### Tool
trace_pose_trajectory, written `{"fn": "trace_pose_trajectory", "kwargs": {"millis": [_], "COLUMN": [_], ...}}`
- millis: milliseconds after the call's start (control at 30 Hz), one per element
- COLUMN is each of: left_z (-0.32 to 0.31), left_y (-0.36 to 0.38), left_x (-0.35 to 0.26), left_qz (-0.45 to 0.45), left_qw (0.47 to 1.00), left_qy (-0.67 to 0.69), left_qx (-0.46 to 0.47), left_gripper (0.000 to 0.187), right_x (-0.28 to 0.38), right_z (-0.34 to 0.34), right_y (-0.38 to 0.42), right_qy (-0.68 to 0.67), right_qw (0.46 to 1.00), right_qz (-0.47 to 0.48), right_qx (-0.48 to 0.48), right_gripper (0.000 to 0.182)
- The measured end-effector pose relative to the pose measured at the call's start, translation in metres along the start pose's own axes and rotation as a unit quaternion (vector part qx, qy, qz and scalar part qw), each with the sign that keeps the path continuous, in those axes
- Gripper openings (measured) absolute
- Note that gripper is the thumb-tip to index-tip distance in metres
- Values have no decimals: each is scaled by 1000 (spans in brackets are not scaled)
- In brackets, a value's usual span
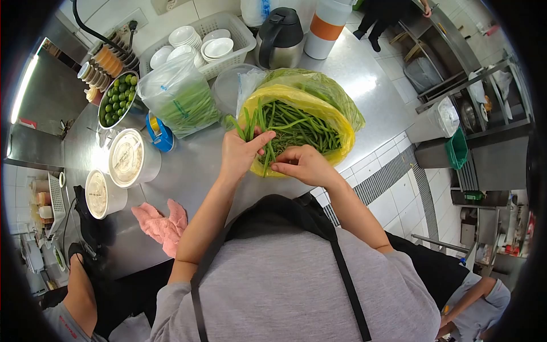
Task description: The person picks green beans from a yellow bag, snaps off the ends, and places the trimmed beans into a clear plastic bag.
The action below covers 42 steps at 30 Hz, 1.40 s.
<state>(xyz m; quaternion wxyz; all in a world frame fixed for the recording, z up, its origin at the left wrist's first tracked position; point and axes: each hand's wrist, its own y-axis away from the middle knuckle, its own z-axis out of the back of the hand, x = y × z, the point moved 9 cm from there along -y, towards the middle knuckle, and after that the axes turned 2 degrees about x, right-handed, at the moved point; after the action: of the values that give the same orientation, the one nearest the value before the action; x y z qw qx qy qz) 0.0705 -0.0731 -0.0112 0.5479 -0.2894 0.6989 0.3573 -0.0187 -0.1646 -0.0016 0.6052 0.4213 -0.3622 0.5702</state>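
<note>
A yellow plastic bag stands wide open on the steel table, full of long green beans. Over its left edge, my left hand is closed around several green beans that stick up past the thumb. My right hand is at the bag's near edge, thumb and forefinger pinched at the lower end of a green bean hanging from the left hand. Left of the yellow bag, a clear plastic bag holds more cut green pieces. Part of the beans in my left palm is hidden by the fingers.
Behind are a basket of white bowls, a thermos and an orange-banded container. To the left stand a bowl of limes, a blue tape dispenser, lidded tubs and a pink cloth. Other people are nearby.
</note>
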Motion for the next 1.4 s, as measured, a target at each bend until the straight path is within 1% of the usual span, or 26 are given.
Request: {"fn": "trace_pose_trajectory", "kwargs": {"millis": [133,200,333,400,433,500,633,733,767,800,833,900,933,967,1000,1033,1067,1100,1133,1167,1200,1233,1267,1333,1367,1400], "left_z": [-6,-1,8,17,20,16,9,9,12,12,13,16,9,6,-9,-25,-24,-28,-32,-31,-32,-35,-36,-40,-40,-39], "left_y": [0,1,-7,-7,-6,-3,0,1,1,2,7,26,31,30,34,44,44,39,35,34,36,38,40,45,44,41], "left_x": [-4,6,25,38,38,40,32,34,31,26,19,-23,-38,-44,-69,-86,-89,-81,-70,-71,-73,-75,-73,-78,-78,-74], "left_qz": [-12,60,94,137,137,158,149,125,79,32,28,-85,-130,-128,-236,-340,-341,-288,-232,-233,-256,-276,-274,-325,-326,-304], "left_qw": [999,989,983,975,975,977,981,980,989,993,993,990,989,990,958,903,903,906,903,903,885,867,867,837,836,853], "left_qy": [29,132,157,174,174,147,122,149,111,73,74,-108,-65,-63,-162,-257,-255,-293,-330,-330,-361,-392,-393,-424,-425,-404], "left_qx": [14,1,22,-28,-28,8,21,27,59,88,85,13,-6,-6,28,61,60,104,148,149,141,135,139,113,114,126], "left_gripper": [17,17,19,17,17,18,19,22,24,28,28,24,7,7,8,15,15,16,17,17,17,16,16,15,15,18], "right_x": [2,42,76,93,85,34,30,14,10,32,54,81,74,57,52,50,48,46,44,44,65,83,81,92,93,89], "right_z": [0,-4,-7,1,5,25,27,8,8,14,21,32,38,34,34,39,41,42,49,54,60,57,56,46,43,54], "right_y": [5,20,43,58,54,19,-19,-55,-54,-42,-26,-4,-3,-3,1,4,6,7,12,14,20,28,29,34,33,33], "right_qy": [32,244,318,328,328,375,361,412,413,374,332,266,128,-13,-78,-76,-136,-197,-98,-98,69,233,231,392,391,254], "right_qw": [998,946,898,862,862,888,881,876,875,873,868,897,960,988,985,985,982,974,986,986,980,938,939,866,866,908], "right_qz": [-15,172,241,303,303,140,146,130,133,177,220,213,120,22,37,36,26,18,19,20,108,189,186,230,230,217], "right_qx": [-49,-123,-184,-240,-240,-225,-268,-212,-214,-258,-297,-283,-220,-152,-150,-150,-130,-110,-130,-130,-155,-173,-175,-206,-208,-252], "right_gripper": [19,8,8,11,11,11,11,11,11,11,10,10,10,10,7,7,6,5,6,6,6,7,7,11,11,12]}}
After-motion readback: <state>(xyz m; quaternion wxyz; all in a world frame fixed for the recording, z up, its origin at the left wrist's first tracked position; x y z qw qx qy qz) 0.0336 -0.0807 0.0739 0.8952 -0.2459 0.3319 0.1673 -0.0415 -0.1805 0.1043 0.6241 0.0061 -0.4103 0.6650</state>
